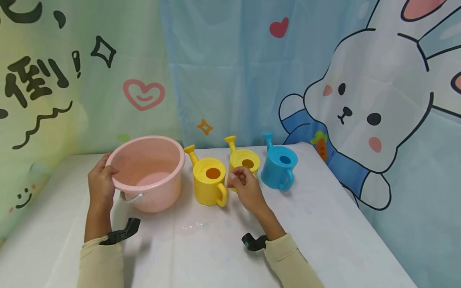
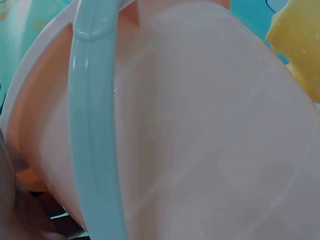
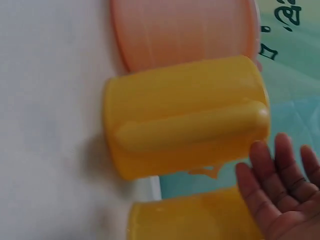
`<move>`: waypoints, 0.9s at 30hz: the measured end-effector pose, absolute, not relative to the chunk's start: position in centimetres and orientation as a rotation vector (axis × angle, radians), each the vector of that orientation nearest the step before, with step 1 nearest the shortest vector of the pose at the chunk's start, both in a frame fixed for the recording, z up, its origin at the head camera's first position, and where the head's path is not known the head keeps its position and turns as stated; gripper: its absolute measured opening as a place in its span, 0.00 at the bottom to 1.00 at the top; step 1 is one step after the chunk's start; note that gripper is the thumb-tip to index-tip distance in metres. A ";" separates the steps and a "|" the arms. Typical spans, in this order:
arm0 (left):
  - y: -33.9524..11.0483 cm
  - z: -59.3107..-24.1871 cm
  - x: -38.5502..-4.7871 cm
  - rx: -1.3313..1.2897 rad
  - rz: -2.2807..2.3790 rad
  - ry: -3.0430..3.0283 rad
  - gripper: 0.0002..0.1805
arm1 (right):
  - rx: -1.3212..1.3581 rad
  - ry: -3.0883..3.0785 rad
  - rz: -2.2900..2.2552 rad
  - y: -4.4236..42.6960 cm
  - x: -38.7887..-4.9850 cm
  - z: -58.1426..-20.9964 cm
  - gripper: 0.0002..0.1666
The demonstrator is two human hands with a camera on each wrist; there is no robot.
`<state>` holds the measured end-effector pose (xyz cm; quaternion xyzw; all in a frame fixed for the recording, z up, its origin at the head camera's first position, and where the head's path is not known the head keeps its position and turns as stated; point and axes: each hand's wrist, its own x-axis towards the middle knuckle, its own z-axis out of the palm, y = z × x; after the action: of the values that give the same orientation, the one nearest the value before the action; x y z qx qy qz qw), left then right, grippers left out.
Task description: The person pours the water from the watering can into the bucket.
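Observation:
A pink bucket [image 1: 169, 188] is tilted towards me, its mouth facing up and forward. My left hand [image 1: 100, 182] grips its rim on the left side. In the left wrist view the pale blue bail handle [image 2: 95, 125] hangs across the bucket wall [image 2: 210, 115]. My right hand [image 1: 248, 190] hovers with loosely bent fingers and holds nothing. It is beside the handle of the left yellow watering can [image 1: 203, 186] and partly covers the second yellow watering can [image 1: 239, 155]. The right wrist view shows the fingers [image 3: 265, 172] apart from the nearer can's handle [image 3: 195, 127].
A blue watering can [image 1: 273, 172] stands at the right end of the row. Small water drops [image 1: 194, 227] lie on the white tabletop [image 1: 201, 256]. Close behind the cans hangs a printed curtain [image 1: 230, 80] with a rabbit.

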<state>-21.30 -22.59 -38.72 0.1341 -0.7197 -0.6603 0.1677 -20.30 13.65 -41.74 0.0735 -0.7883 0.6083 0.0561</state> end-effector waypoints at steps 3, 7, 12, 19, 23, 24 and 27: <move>-22.6 -38.6 -21.3 0.373 -1.871 -2.044 0.32 | 0.292 -2.184 1.893 14.7 -20.4 -41.2 0.11; -22.6 -38.6 -21.4 0.370 -1.864 -2.050 0.32 | 0.324 -1.927 1.875 16.1 -20.6 -41.0 0.12; -22.6 -38.7 -21.4 0.371 -1.869 -2.052 0.32 | 0.259 -1.724 1.844 17.5 -21.1 -41.6 0.13; -22.6 -38.8 -21.3 0.378 -1.865 -2.057 0.31 | 0.121 -1.781 1.810 18.2 -21.8 -42.8 0.14; -22.5 -38.8 -21.4 0.370 -1.875 -2.055 0.32 | 0.045 -1.859 1.852 18.6 -22.1 -43.5 0.15; -22.5 -38.8 -21.4 0.368 -1.876 -2.055 0.32 | 0.022 -1.879 1.859 18.7 -22.2 -43.6 0.15; -22.5 -38.8 -21.3 0.359 -1.871 -2.048 0.31 | -0.069 -1.952 1.876 18.9 -22.5 -44.0 0.15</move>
<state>-21.26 -22.50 -38.77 0.1264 -0.7213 -0.6590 0.1716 -22.47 18.88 -43.98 -0.0250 -0.7040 0.6765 0.2149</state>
